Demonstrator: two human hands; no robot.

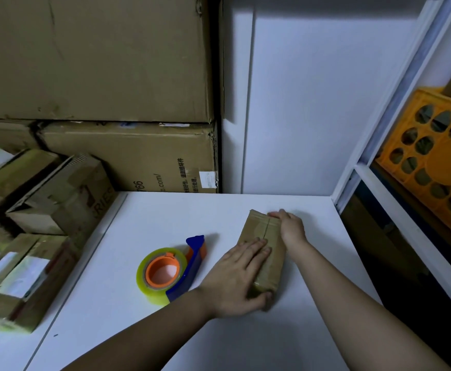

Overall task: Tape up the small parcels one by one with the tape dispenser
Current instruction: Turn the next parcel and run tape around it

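Note:
A small brown cardboard parcel [268, 236] lies on the white table [165, 218], its top flaps meeting in a seam. My left hand [237, 277] lies flat on the parcel's near left part, fingers straight across the top, thumb at the near end. My right hand [291, 227] is against the parcel's right side, fingers reaching to its far corner. The tape dispenser [173, 269], blue with an orange core and a roll of clear yellowish tape, lies on the table just left of my left hand, untouched.
Several taped small parcels [31, 236] are piled at the table's left edge. Large cardboard boxes [127, 156] stand stacked behind them. A white wall closes the back. A white shelf frame with an orange plastic crate [438, 167] stands to the right.

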